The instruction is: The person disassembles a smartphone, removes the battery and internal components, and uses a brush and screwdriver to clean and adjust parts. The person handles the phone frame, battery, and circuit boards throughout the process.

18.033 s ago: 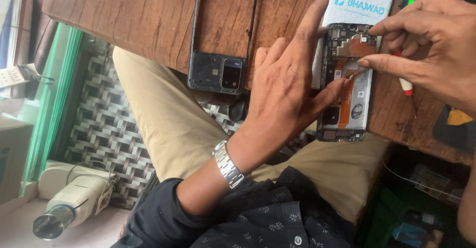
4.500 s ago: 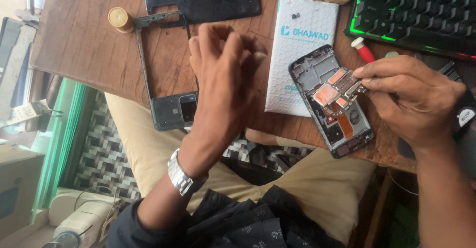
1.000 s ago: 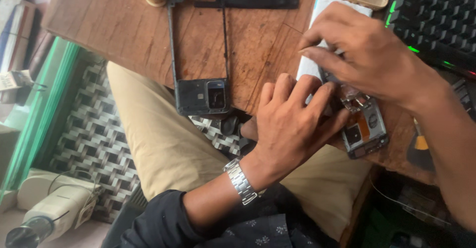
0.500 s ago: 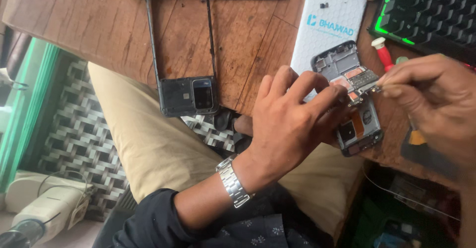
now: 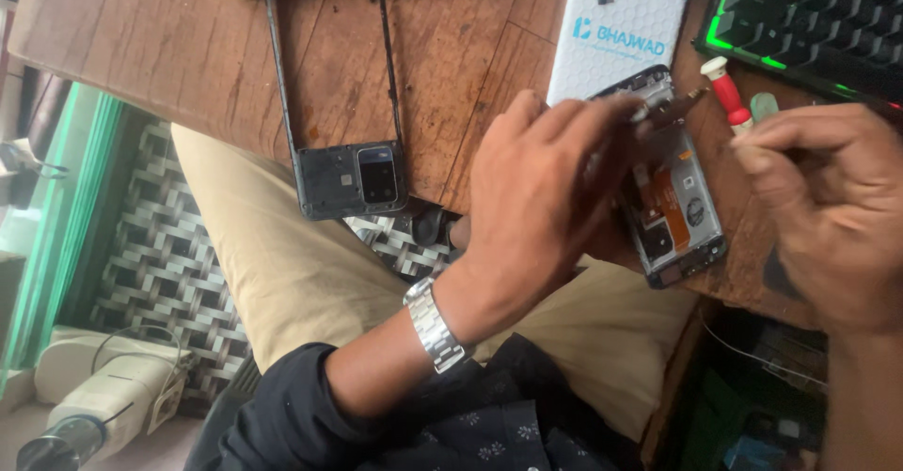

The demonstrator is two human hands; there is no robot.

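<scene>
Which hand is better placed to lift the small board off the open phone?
Probably left. The left hand already rests on the open phone, fingertips at the small board. The right hand is off to the side, pinched shut.

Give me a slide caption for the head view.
Left hand steadies an opened phone on a wooden table.

light: soft, even daylight, moderately bright | shadows: faint, under the left hand point(image 5: 550, 198) on the wooden table point(image 5: 160, 47) | glare: pale washed-out strip at the left edge; green glow from the keyboard point(image 5: 818, 19) upper right | blur: right hand point(image 5: 828, 198) smeared by motion, fingertips unclear | focus: floor at lower left soft
</scene>
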